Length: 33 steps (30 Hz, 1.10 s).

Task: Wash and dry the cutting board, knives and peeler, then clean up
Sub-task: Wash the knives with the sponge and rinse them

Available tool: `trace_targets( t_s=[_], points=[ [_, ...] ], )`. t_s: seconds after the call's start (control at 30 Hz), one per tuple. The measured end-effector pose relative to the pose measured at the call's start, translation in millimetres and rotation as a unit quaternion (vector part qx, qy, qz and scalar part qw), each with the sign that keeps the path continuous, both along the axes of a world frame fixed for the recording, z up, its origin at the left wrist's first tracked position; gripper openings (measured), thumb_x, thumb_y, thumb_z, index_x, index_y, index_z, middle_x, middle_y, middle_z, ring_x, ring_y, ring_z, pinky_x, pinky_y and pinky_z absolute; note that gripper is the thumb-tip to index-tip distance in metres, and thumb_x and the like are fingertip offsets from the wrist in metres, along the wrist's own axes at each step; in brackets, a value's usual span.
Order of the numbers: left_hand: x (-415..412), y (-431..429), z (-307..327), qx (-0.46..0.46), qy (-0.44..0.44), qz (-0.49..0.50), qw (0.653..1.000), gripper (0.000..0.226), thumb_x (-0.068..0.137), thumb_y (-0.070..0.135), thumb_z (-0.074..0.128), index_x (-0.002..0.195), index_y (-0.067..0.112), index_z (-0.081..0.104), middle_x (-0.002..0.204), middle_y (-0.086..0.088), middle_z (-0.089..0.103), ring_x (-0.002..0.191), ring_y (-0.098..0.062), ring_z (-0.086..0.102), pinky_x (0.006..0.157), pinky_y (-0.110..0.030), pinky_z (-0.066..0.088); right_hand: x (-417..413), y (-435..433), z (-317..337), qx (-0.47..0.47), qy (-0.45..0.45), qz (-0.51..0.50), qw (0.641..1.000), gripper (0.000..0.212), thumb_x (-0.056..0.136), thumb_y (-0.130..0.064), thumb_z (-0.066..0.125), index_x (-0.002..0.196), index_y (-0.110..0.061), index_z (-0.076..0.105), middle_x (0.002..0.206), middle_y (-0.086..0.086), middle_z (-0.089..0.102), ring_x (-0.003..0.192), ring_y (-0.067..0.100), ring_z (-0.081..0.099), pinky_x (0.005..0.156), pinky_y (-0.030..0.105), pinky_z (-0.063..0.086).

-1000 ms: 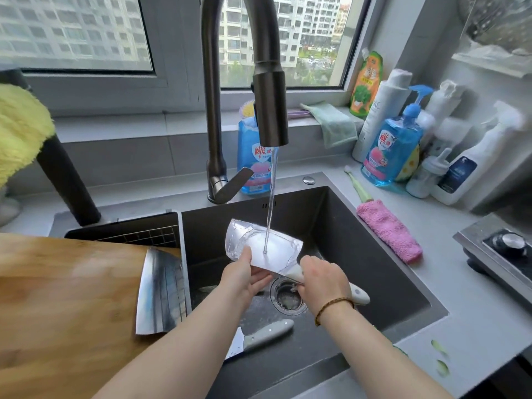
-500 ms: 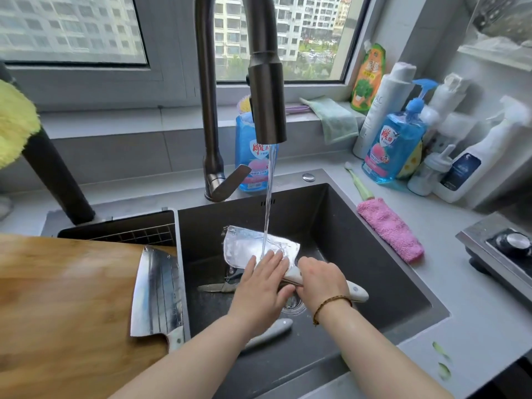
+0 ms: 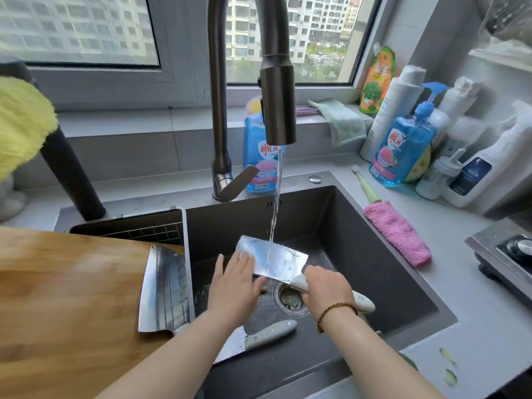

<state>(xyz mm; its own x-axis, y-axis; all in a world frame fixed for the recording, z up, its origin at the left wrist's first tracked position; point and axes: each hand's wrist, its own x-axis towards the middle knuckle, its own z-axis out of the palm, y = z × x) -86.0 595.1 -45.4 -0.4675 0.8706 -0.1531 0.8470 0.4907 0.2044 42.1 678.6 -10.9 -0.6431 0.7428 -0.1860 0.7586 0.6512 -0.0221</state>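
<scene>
The right hand [image 3: 325, 286] is curled tight round the pale handle of a cleaver [image 3: 277, 259], whose blade runs left and away from that fist, near flat over the sink [image 3: 359, 226]; the left hand [image 3: 234, 283] lays straight fingers on the blade's left end; water [image 3: 275, 214] from the faucet [image 3: 277, 105] lands mid-blade; nearer, a 2nd knife [image 3: 259, 336] lies on the sink floor; left, a 3rd blade [image 3: 165, 289] rests at the right edge of the wooden cutting board [image 3: 66, 298]; a pink cloth [image 3: 398, 233] lies on the right counter.

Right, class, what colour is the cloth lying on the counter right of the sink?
The cloth is pink, clearest in the head view.
</scene>
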Motion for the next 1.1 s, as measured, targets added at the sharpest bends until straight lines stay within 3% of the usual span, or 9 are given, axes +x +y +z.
trace_targets(
  t_s=[0.1,0.2,0.37,0.53,0.63,0.83,0.9,1.0,1.1],
  points=[
    [-2,-10,2,0.139,-0.070,0.070,0.985,0.045,0.099,0.032,0.029,0.139,0.014,0.037,0.146,-0.001,0.037,0.139,-0.017,0.023,0.114,-0.032,0.012,-4,-5,-2,-0.043,0.017,-0.029,0.998,0.012,0.091,-0.022,0.045,0.082,-0.022,0.038,0.118,0.004,0.056,0.109,0.025,0.055,0.079,0.029,0.038],
    [-3,-32,13,0.324,-0.143,0.169,0.920,0.022,0.093,0.021,0.046,0.105,0.011,0.062,0.102,-0.003,0.060,0.100,-0.020,0.050,0.080,-0.022,0.035,-12,-7,2,-0.101,0.054,-0.063,0.991,0.010,0.085,-0.022,0.048,0.077,-0.021,0.041,0.100,0.003,0.058,0.095,0.026,0.055,0.073,0.026,0.038],
    [-6,-81,24,0.325,-0.271,0.209,0.882,0.025,0.093,0.017,0.050,0.070,0.026,0.049,0.069,0.006,0.053,0.068,-0.009,0.049,0.058,-0.017,0.037,-37,-28,17,-0.239,0.116,-0.039,0.963,0.030,0.081,-0.028,0.057,0.055,-0.024,0.042,0.063,-0.002,0.047,0.072,0.020,0.046,0.052,0.022,0.032],
    [1,-105,28,0.273,-0.410,0.240,0.836,0.028,0.096,0.018,0.045,0.072,0.014,0.058,0.062,-0.001,0.055,0.056,-0.012,0.049,0.052,-0.019,0.038,-59,-54,28,-0.377,0.236,-0.031,0.895,0.018,0.086,-0.026,0.058,0.072,-0.015,0.058,0.061,-0.004,0.046,0.052,0.006,0.040,0.040,0.010,0.032],
    [8,-112,34,0.250,-0.469,0.259,0.806,0.031,0.098,0.021,0.040,0.074,0.014,0.058,0.066,-0.002,0.057,0.058,-0.011,0.052,0.048,-0.012,0.041,-77,-70,34,-0.441,0.256,-0.025,0.860,0.024,0.091,-0.033,0.050,0.093,-0.015,0.066,0.085,-0.001,0.056,0.065,0.005,0.045,0.056,0.016,0.038],
    [2,-129,44,0.256,-0.601,0.335,0.679,0.022,0.096,0.031,0.040,0.095,0.014,0.053,0.083,-0.011,0.061,0.061,-0.019,0.063,0.054,-0.029,0.054,-119,-105,29,-0.611,0.316,-0.093,0.720,0.034,0.096,-0.037,0.039,0.075,-0.020,0.060,0.083,-0.007,0.062,0.071,0.007,0.049,0.073,0.022,0.042],
    [-3,-138,46,0.261,-0.614,0.336,0.665,0.017,0.096,0.028,0.042,0.095,0.015,0.053,0.088,-0.011,0.061,0.068,-0.019,0.064,0.059,-0.029,0.057,-129,-114,22,-0.654,0.317,-0.128,0.675,0.035,0.095,-0.039,0.041,0.075,-0.018,0.061,0.086,-0.002,0.063,0.071,0.010,0.053,0.073,0.024,0.045],
    [-11,-150,45,0.293,-0.624,0.333,0.643,0.017,0.096,0.018,0.044,0.095,0.005,0.055,0.081,-0.011,0.061,0.058,-0.014,0.060,0.047,-0.022,0.051,-136,-123,17,-0.697,0.323,-0.146,0.624,0.031,0.096,-0.035,0.040,0.078,-0.016,0.057,0.082,-0.003,0.063,0.070,0.009,0.052,0.067,0.023,0.044],
    [-22,-162,39,0.302,-0.588,0.349,0.664,0.017,0.094,0.011,0.048,0.096,-0.002,0.058,0.071,-0.009,0.062,0.046,-0.008,0.058,0.040,-0.019,0.045,-142,-128,12,-0.706,0.297,-0.137,0.628,0.026,0.096,-0.031,0.041,0.085,-0.014,0.057,0.081,-0.001,0.063,0.070,0.012,0.053,0.068,0.025,0.045]
  ],
)
